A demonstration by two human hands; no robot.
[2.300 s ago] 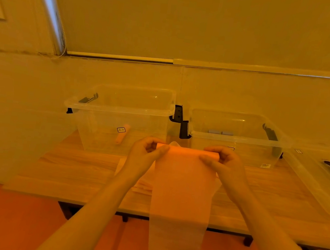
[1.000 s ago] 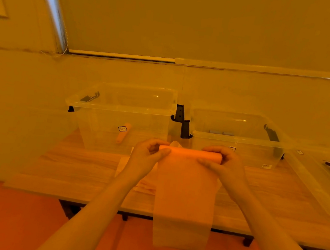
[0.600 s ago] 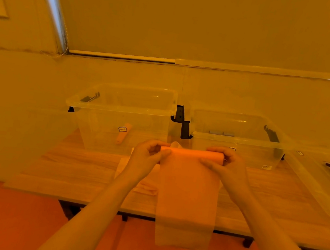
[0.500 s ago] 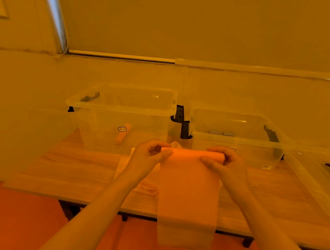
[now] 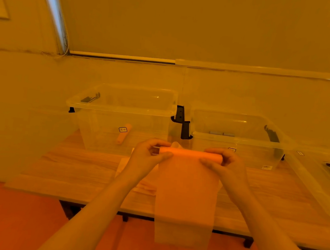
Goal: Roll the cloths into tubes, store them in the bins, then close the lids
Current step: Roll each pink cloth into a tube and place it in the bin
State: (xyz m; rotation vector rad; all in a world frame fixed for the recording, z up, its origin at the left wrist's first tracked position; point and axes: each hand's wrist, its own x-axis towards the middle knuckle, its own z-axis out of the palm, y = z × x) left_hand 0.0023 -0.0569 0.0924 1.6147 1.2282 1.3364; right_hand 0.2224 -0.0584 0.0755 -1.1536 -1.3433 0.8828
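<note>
**Q:** Hands first: what are they doing?

**R:** Both hands are up in front of the person, above the counter [image 5: 82, 168]. The left hand [image 5: 147, 156] and the right hand [image 5: 227, 166] each pinch one end of the cloth [image 5: 187, 190], thumbs on the near side, fingers curled over the rolled top edge.

**Q:** What has changed over the last couple of seconds?

**R:** The roll at the top has grown thicker and rounder, and the loose tail hanging below has become shorter. It used to reach lower toward the floor; now it ends higher. The hands have kept the same spots at the ends of the roll.

**Q:** What does that mean for the task?

**R:** I judge the rolling step to be well under way but unfinished. A long flat tail still hangs past the counter's near edge, so more turns are needed before this is a tube.

**Q:** And the bins?

**R:** The left bin [image 5: 118, 123] and the right bin [image 5: 240, 139] stand side by side at the back of the counter, both open. One rolled tube [image 5: 124, 133] already lies inside the left bin. A clear lid [image 5: 315, 186] leans at the right. More flat cloth [image 5: 141, 184] lies on the counter under the hands.

**Q:** Any risk?

**R:** Rolling in mid-air, the ends could drift uneven and the tube might loosen when set down.
</note>
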